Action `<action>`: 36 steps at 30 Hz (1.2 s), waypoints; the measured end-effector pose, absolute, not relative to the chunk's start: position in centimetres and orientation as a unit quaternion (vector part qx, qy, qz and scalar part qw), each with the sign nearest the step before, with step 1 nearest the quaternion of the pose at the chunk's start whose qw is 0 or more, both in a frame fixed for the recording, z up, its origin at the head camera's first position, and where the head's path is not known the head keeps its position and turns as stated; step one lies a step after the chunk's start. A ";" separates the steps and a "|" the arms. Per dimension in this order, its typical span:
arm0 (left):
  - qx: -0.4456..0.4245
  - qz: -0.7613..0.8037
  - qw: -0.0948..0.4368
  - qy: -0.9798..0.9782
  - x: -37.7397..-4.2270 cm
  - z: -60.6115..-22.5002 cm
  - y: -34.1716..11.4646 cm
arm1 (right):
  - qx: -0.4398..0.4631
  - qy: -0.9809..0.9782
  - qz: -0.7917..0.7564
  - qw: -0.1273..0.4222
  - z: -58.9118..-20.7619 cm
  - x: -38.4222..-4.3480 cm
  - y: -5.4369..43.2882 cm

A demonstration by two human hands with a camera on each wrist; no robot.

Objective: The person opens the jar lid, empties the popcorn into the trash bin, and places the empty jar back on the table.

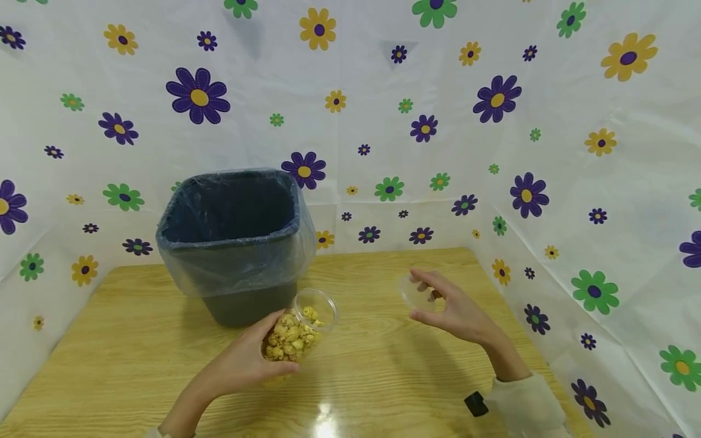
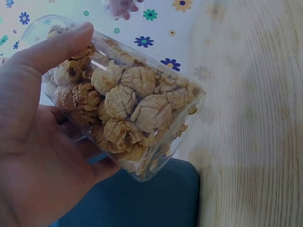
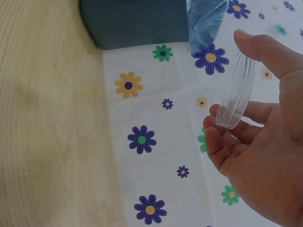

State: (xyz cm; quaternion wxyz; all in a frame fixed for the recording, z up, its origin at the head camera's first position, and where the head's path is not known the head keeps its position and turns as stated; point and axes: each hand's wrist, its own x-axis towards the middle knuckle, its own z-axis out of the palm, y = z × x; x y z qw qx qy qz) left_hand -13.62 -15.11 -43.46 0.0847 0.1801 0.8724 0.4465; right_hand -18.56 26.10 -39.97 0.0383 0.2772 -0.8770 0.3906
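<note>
Several left fingers (partly hidden) grip a popcorn jar; right fingers pinch a clear lid, faint in head view.

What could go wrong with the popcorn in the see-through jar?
The jar is tilted with its mouth uncovered, and it isn't over the bin, so some popcorn might tumble onto the table. The left hand grips the jar's side; if that grip loosens, it could slip. The right hand holds the clear lid by its edges, so that might drop too.
</note>
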 end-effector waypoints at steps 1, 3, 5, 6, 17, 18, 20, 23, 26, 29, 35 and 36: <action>0.180 0.449 0.084 0.871 -13.7 -43.5 -15.3 | 0.271 -0.879 0.390 0.036 -40.3 -18.7 26.2; 0.176 0.453 0.084 0.870 -13.7 -43.6 -15.6 | 0.260 -0.883 0.390 0.031 -40.8 -18.9 26.4; 0.171 0.455 0.085 0.870 -13.8 -43.7 -15.8 | 0.255 -0.884 0.391 0.028 -41.4 -19.2 26.6; 0.169 0.455 0.085 0.870 -13.8 -43.7 -15.9 | 0.254 -0.884 0.392 0.028 -41.7 -19.4 26.7; 0.161 0.456 0.083 0.871 -13.6 -44.0 -16.5 | 0.214 -0.892 0.398 -0.003 -45.4 -20.5 26.5; 0.160 0.454 0.084 0.872 -13.6 -44.0 -16.5 | 0.210 -0.893 0.398 -0.008 -45.7 -20.6 26.5; 0.157 0.452 0.084 0.874 -13.5 -44.0 -16.6 | 0.204 -0.895 0.397 -0.016 -46.3 -20.7 26.4; 0.157 0.449 0.084 0.876 -13.5 -44.0 -16.7 | 0.195 -0.899 0.390 -0.028 -47.3 -20.9 26.3; 0.158 0.446 0.079 0.877 -13.4 -43.9 -16.7 | 0.191 -0.904 0.381 -0.033 -48.1 -21.1 26.0; 0.159 0.446 0.076 0.877 -13.3 -43.9 -16.6 | 0.193 -0.907 0.374 -0.035 -48.8 -21.2 25.8; 0.160 0.444 0.073 0.878 -13.3 -44.0 -16.6 | 0.196 -0.910 0.364 -0.030 -49.6 -21.3 25.5; 0.159 0.445 0.073 0.878 -13.3 -44.1 -16.6 | 0.198 -0.910 0.363 -0.030 -49.7 -21.3 25.4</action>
